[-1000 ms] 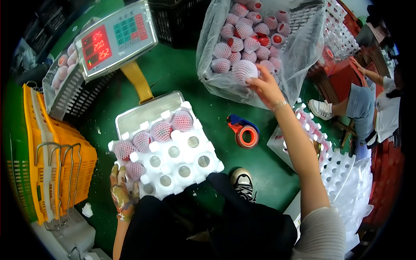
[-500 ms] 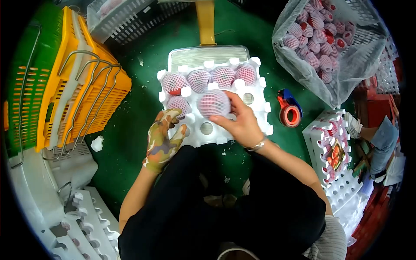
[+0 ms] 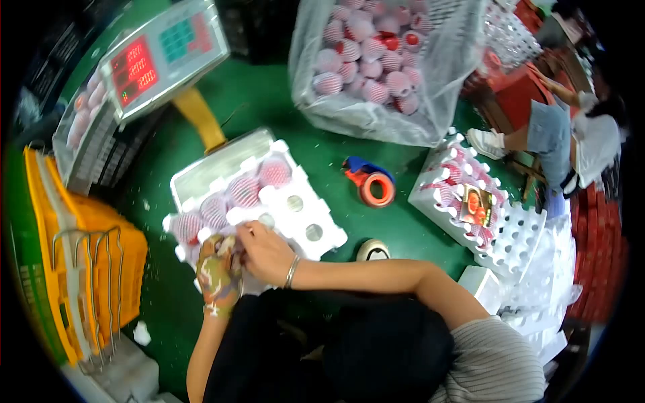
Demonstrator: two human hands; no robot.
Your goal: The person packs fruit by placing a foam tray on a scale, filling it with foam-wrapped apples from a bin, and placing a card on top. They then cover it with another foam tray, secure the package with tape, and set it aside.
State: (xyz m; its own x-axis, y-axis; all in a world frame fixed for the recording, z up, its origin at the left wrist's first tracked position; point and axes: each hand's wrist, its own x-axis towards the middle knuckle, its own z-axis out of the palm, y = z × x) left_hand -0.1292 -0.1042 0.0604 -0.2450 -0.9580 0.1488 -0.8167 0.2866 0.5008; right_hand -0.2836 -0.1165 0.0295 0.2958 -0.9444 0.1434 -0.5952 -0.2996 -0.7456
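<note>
My left hand (image 3: 220, 272), in a camouflage-patterned glove, is at the near left part of a white foam tray (image 3: 316, 211). My right hand (image 3: 267, 256), bare with a bracelet at the wrist, meets it there. Both sets of fingers are curled closely together, and what they grip is mostly hidden. In the tray's far row sit several round fruits in pink-and-white foam nets, among them a netted fruit (image 3: 244, 191) in the middle. Bare round hollows show on the tray's right side. Beneath its far edge lies the metal scale platform (image 3: 201, 168).
A scale display (image 3: 138, 70) with red digits stands upper left. A lined crate (image 3: 376, 127) holds many netted fruits. A red-and-blue tape dispenser (image 3: 373, 185) lies right of the tray. Further right is a filled foam tray (image 3: 437, 208); yellow baskets (image 3: 121, 258) stand left. Another person's leg (image 3: 517, 140) shows at right.
My view has swung right, bringing the scale display into sight. My right hand, which held a netted fruit over the tray's middle, has moved left against my left hand.
</note>
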